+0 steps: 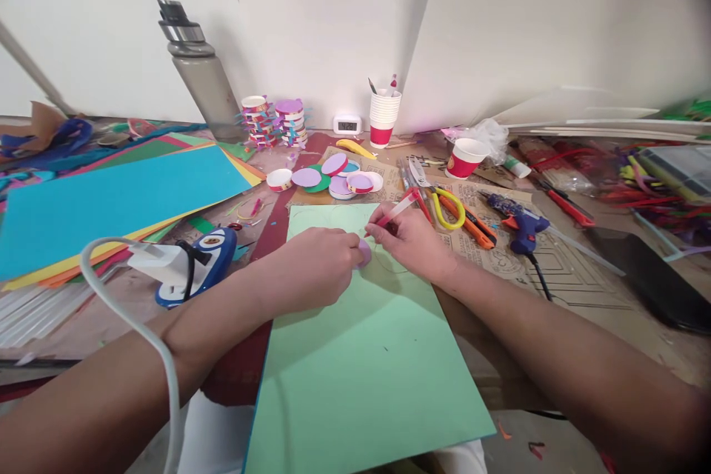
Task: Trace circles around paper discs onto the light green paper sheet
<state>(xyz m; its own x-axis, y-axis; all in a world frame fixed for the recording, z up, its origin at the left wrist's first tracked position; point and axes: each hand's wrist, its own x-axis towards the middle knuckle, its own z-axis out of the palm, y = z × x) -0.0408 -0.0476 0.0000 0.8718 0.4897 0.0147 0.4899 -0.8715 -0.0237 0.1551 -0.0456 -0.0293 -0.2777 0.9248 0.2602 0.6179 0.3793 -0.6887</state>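
Note:
A light green sheet (355, 378) lies before me, its near edge reaching past the table toward my lap. Near its far end, my left hand (327, 263) has its fingers closed on a small purple disc (364, 254) that rests on the sheet. My right hand (411, 241) grips a red pen (397, 209), its tip down close to the disc's edge. Faint drawn curves show on the paper beside the right hand. Beyond the sheet sits a pile of purple, green and white discs (336, 176).
Yellow-handled scissors (449, 209), an orange cutter (478, 228) and a blue glue gun (525, 229) lie to the right. Paper cups (383, 118), a clock (347, 124) and a bottle (203, 81) stand behind. A white cable (161, 348) crosses over my left forearm beside a power strip (208, 259).

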